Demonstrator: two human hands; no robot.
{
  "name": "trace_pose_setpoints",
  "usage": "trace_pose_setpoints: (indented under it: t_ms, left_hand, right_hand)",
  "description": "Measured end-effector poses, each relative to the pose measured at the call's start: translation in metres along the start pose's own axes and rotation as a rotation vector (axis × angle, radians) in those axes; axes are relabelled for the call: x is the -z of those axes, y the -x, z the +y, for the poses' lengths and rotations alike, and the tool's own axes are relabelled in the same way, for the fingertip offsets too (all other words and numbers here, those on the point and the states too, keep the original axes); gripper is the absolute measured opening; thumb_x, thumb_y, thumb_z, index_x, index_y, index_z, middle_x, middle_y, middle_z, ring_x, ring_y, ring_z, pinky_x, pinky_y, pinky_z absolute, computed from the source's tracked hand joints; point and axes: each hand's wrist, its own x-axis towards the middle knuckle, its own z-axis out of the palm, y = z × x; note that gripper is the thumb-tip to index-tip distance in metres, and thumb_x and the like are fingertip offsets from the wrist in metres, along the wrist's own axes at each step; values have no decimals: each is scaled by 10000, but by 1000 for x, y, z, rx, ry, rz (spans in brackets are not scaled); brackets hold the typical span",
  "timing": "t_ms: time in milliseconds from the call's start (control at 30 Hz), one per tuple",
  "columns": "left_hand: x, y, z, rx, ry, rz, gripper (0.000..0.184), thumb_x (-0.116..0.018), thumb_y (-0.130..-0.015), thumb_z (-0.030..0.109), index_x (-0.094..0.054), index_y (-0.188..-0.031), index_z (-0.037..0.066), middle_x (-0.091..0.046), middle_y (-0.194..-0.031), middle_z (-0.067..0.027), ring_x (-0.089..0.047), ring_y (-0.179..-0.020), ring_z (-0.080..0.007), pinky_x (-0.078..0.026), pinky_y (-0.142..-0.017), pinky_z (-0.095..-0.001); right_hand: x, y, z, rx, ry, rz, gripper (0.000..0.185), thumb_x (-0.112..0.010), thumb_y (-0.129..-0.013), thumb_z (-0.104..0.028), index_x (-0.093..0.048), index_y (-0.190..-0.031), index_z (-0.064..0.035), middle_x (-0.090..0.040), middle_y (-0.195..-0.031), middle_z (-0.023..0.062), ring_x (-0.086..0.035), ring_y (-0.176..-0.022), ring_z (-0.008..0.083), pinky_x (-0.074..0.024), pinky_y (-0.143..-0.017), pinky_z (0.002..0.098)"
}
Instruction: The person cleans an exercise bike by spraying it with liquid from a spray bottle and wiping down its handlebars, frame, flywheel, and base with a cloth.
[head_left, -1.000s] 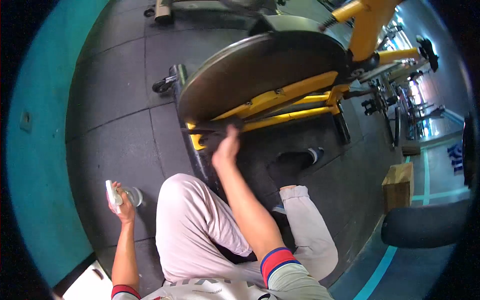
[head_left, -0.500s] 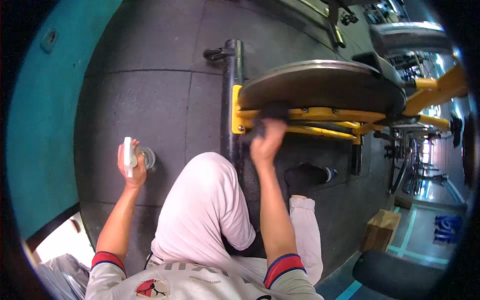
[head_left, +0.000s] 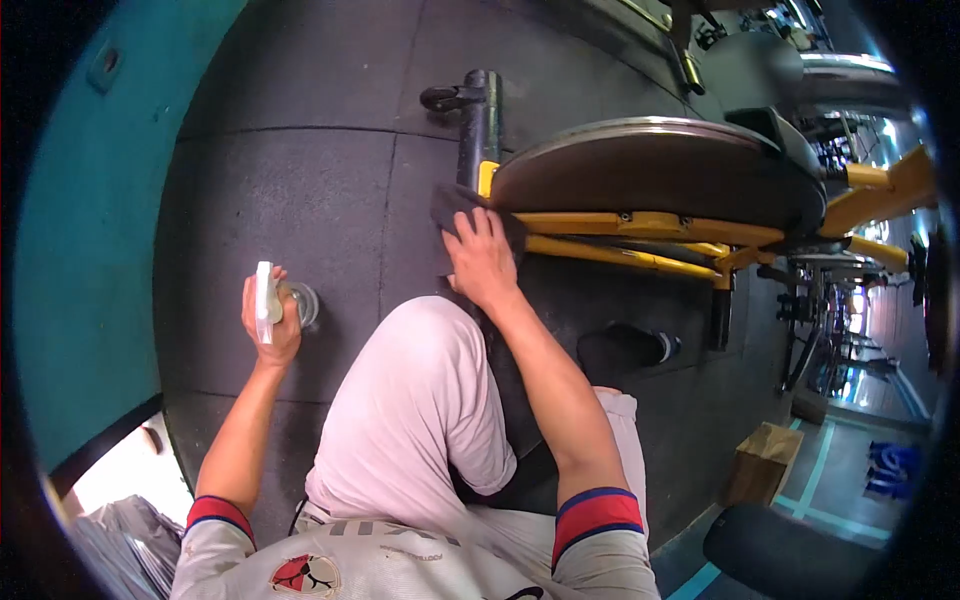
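My left hand (head_left: 272, 318) is wrapped round the neck of a spray bottle (head_left: 304, 305) with a white trigger head, held above the dark floor. My right hand (head_left: 483, 258) lies over a dark cloth (head_left: 456, 206), pressing it against the yellow end plate and black foot tube (head_left: 484, 130) of an exercise bike. Its fingers are spread across the cloth, which hides that part of the frame. Just right of this hand is the bike's large flywheel (head_left: 660, 180), with yellow frame bars (head_left: 620, 255) running below it.
A small black wheel (head_left: 445, 98) sits at the far end of the foot tube. Left stands a teal wall (head_left: 100, 220). A cardboard box (head_left: 762, 462) and a black padded seat (head_left: 790, 550) are at lower right. My bent knee (head_left: 410, 380) is between my arms.
My right hand has moved left and slightly down with the cloth, from the yellow bar beside the flywheel onto the foot tube's end plate. The left hand still holds the spray bottle.
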Motion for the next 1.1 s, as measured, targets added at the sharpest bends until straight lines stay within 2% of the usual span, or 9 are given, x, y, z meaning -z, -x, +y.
trace_pose_setpoints:
  t_ms: [133, 200, 267, 333, 467, 700, 767, 800, 1100]
  left_hand:
    - [-1, 12, -16, 28, 7, -11, 292, -536, -767, -18, -602, -1048, -62, -618, -966, -166, -636, -880, -304, -513, -788, -376]
    - [-1, 16, -26, 62, 56, -5, 306, -535, -778, -17, -595, -1075, -63, -615, -1006, -165, -635, -917, -299, -508, -822, -373]
    - [-3, 19, -24, 116, 94, -2, 312, -532, -790, -15, -589, -1093, -64, -611, -1042, -165, -632, -953, -293, -503, -852, -370]
    - [-2, 17, -17, 175, 122, -8, 308, -529, -804, -12, -583, -1102, -66, -606, -1073, -164, -629, -989, -285, -498, -878, -367]
    - [-1, 19, -23, 184, 144, -50, 345, -523, -835, -13, -540, -1175, -73, -605, -1125, -155, -615, -1044, -263, -473, -933, -371]
    - [-1, 20, -37, 221, 143, -61, 312, -515, -905, 35, -525, -1194, -82, -610, -1147, -165, -604, -1062, -263, -463, -942, -384]
    - [2, 21, -41, 76, 57, -101, 326, -506, -948, 89, -504, -1231, -73, -592, -1150, -156, -591, -1045, -263, -461, -923, -382]
    - [3, 17, -41, 2, 10, -122, 336, -502, -969, 117, -494, -1249, -68, -583, -1151, -151, -585, -1036, -263, -459, -913, -381]
    - [5, 16, -42, -36, -108, -102, 340, -486, -972, 140, -502, -1237, -74, -585, -1170, -171, -587, -1050, -297, -447, -940, -387]
  right_hand:
    - [-2, 22, -9, -161, -134, 91, 589, -810, -548, -162, -640, -1106, -85, -546, -1152, 123, -487, -1066, 320, -400, -921, 435]
    - [-5, 45, -12, -433, -258, 209, 485, -766, -660, -137, -628, -1120, -72, -547, -1168, 176, -493, -1096, 370, -385, -951, 463]
    - [-38, 75, 4, -928, -917, 410, 395, -662, -799, -138, -595, -1172, -30, -515, -1265, 189, -500, -1148, 339, -379, -999, 414]
    - [-32, 102, 37, -1331, -929, 740, 393, -551, -943, -224, -530, -1246, 25, -489, -1328, 216, -485, -1210, 312, -349, -1036, 382]
    - [79, 101, 102, -1175, -488, 1261, 648, -506, -979, -316, -302, -1405, 126, -330, -1479, 276, -332, -1380, 336, -248, -1135, 379]
    - [-1, 23, 57, -1197, -665, 963, 661, -507, -934, -219, -233, -1463, 69, -48, -1529, 349, -66, -1420, 501, -76, -1186, 499]
    - [-43, 28, 37, -913, -404, 751, 662, -510, -922, -171, -221, -1487, 15, -95, -1526, 343, -79, -1411, 519, -111, -1162, 561]
    - [-13, 27, 34, -812, -425, 903, 618, -489, -942, -174, -249, -1484, -1, -125, -1520, 346, -100, -1409, 516, -134, -1167, 529]
    - [11, 27, 34, -1009, -893, 1104, 520, -450, -972, -202, -345, -1434, 13, -256, -1503, 297, -222, -1421, 401, -188, -1175, 411]
